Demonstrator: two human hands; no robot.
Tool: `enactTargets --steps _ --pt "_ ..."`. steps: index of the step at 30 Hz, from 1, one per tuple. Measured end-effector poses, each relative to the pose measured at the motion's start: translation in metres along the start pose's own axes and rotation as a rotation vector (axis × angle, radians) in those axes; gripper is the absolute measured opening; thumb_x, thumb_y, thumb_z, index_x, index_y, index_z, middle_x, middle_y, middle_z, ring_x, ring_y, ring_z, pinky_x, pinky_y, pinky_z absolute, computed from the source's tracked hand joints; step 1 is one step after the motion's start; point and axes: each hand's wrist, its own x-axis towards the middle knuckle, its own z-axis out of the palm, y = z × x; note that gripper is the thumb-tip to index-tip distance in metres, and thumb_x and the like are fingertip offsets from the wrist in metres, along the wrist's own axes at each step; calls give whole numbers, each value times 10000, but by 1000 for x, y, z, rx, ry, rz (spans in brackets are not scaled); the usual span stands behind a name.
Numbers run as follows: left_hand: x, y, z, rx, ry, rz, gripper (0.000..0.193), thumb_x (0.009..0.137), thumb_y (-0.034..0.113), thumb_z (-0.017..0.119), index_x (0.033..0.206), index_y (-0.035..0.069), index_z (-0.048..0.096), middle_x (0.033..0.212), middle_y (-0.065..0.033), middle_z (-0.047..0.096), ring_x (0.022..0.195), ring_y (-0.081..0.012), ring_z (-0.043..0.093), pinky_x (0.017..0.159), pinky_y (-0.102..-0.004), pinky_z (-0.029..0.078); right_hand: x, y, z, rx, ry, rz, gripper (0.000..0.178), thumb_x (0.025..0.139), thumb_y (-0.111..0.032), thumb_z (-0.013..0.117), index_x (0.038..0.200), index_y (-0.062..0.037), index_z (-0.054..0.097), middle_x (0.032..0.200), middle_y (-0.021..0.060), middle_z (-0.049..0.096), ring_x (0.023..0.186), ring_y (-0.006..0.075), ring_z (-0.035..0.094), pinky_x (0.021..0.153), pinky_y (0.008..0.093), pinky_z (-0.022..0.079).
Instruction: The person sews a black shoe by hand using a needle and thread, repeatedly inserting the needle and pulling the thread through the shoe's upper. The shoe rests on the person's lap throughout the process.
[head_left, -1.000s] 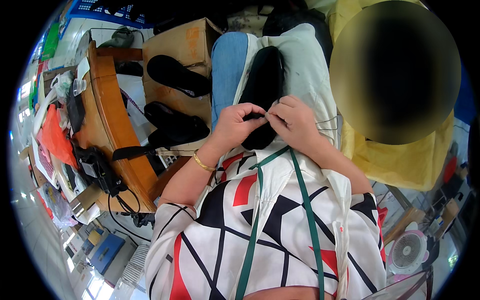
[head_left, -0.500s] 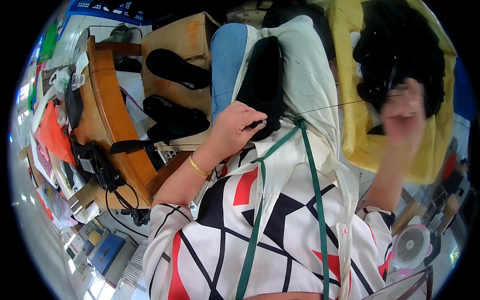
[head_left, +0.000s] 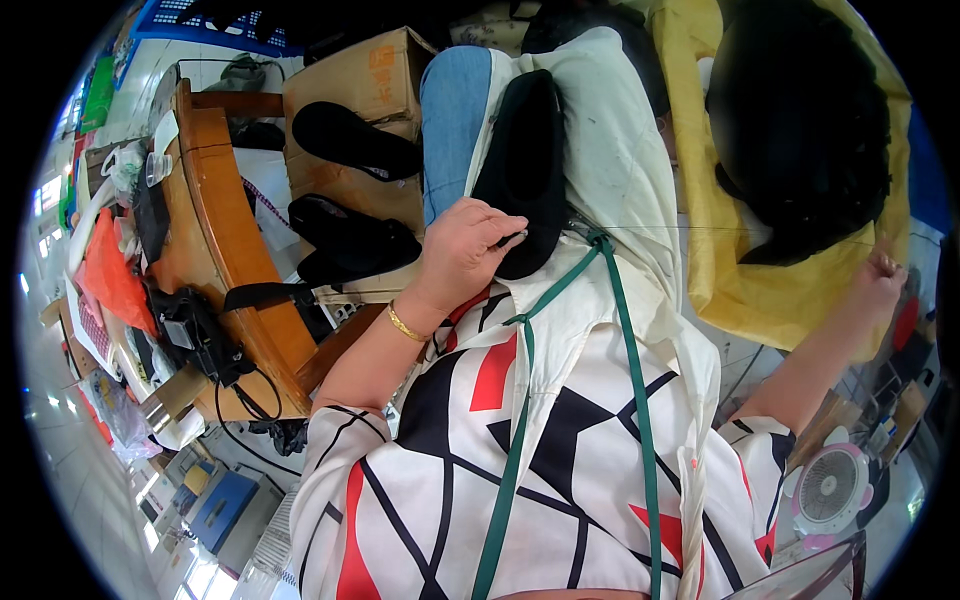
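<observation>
A black cloth shoe point(head_left: 545, 215) lies lengthwise on my lap, over the white apron point(head_left: 625, 130), with its opening facing up. My left hand point(head_left: 462, 245) is closed on the shoe's near left edge, thumb and fingers pressed together. Something small and shiny shows at those fingertips, too small to name. From the shoe's near end a thin dark thread point(head_left: 720, 229) runs taut to the right. Far out at the right, beside the yellow bag, my right hand point(head_left: 880, 283) pinches the thread's end. Whether a needle is in those fingers cannot be seen.
Several black items fill the open yellow bag point(head_left: 740, 305) on the right. Left of my lap, black shoes point(head_left: 355, 140) rest on a cardboard box point(head_left: 365, 75). Beside it stands a wooden chair point(head_left: 225, 220). Green apron ties point(head_left: 628, 370) hang across my front. A fan point(head_left: 828, 485) stands low right.
My right hand has swung outward to the right and nearer to me, drawing the thread longer and nearly level. My left hand still grips the shoe in about the same place.
</observation>
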Motion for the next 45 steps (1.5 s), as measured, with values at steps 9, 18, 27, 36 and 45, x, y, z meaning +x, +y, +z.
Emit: enactTargets --steps 9,18,27,36,45 --pt "-8 -7 1 51 39 114 293 702 15 794 978 88 730 898 -48 699 818 -250 641 696 -340 509 -158 94 61 -361 -593 297 173 1004 -83 573 1135 25 604 809 94 676 753 188 673 816 347 590" --pt "-17 -10 3 194 113 236 302 695 25 784 982 101 727 952 -28 710 854 -221 662 722 -327 533 -341 114 102 -897 -1774 286 113 945 -147 626 1018 -76 674 760 133 682 642 295 663 601 354 522" --pt "-21 -10 4 188 147 216 297 715 45 757 1006 99 730 1025 -37 719 890 -218 670 729 -322 534 -347 119 107 -975 -1894 162 148 925 -143 617 1024 -60 688 763 153 689 670 344 666 622 400 539" --pt "-21 -13 6 169 162 223 283 731 59 737 1011 96 721 1046 -45 715 889 -222 668 721 -327 530 -347 120 109 -986 -1915 150 162 910 -113 620 1033 -44 699 792 159 695 668 338 668 620 385 538" --pt "-21 -11 7 102 164 189 329 692 9 764 1011 68 707 1016 -77 734 851 -243 684 714 -334 526 -356 133 102 -947 -1868 242 110 940 -105 607 1011 -29 645 806 165 686 701 354 670 627 377 525"
